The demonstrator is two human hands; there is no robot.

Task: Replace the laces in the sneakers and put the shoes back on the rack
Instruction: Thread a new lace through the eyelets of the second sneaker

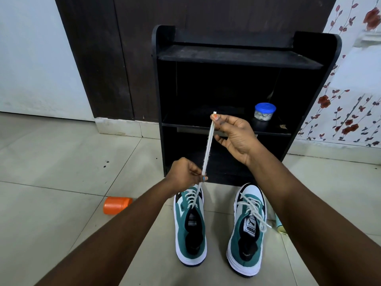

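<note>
You pinch both ends of the white lace (208, 147) taut, right hand (233, 137) above left hand (185, 176); the left green-and-white sneaker (189, 226) is half-laced, the right sneaker (248, 230) laced, the black wooden rack (245, 56) waiting.

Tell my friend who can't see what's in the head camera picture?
Two hands pull a white lace tight above the left sneaker: right hand high, left hand low. The right sneaker stands beside it, before a black rack.

Sneakers (218, 226) before rack (243, 96)
</note>
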